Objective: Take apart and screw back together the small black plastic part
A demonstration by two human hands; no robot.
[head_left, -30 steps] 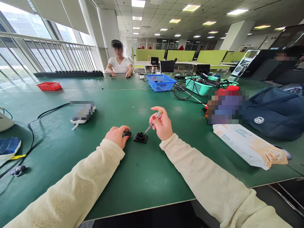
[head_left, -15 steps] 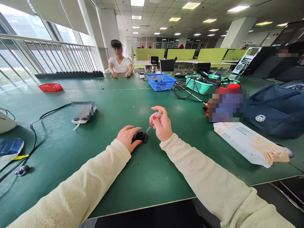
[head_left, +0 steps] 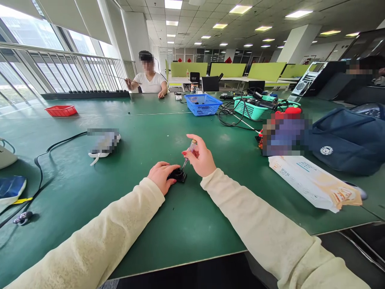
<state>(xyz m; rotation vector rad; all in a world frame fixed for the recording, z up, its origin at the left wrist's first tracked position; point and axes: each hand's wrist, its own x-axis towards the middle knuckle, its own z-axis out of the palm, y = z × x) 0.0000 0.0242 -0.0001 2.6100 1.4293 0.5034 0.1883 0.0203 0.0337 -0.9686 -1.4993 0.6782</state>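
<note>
On the green table in front of me sits a small black plastic part with a flat base. My left hand is closed on its left side, thumb in front and fingers behind, and hides much of it. A screwdriver with a clear handle is pinched between the thumb and fingers of my right hand. It leans slightly to the right, and its tip is down at the right side of the black part. Whether the tip sits in a screw is too small to tell.
Across the table a person holds up a thin stick. A blue basket, a teal basket with cables, and a red tray stand farther back. At right lie a tissue pack and a navy bag.
My right hand has shifted slightly left, and the screwdriver stands more upright. The left hand keeps its grip. Across the table, the person has raised one hand with a thin stick.
</note>
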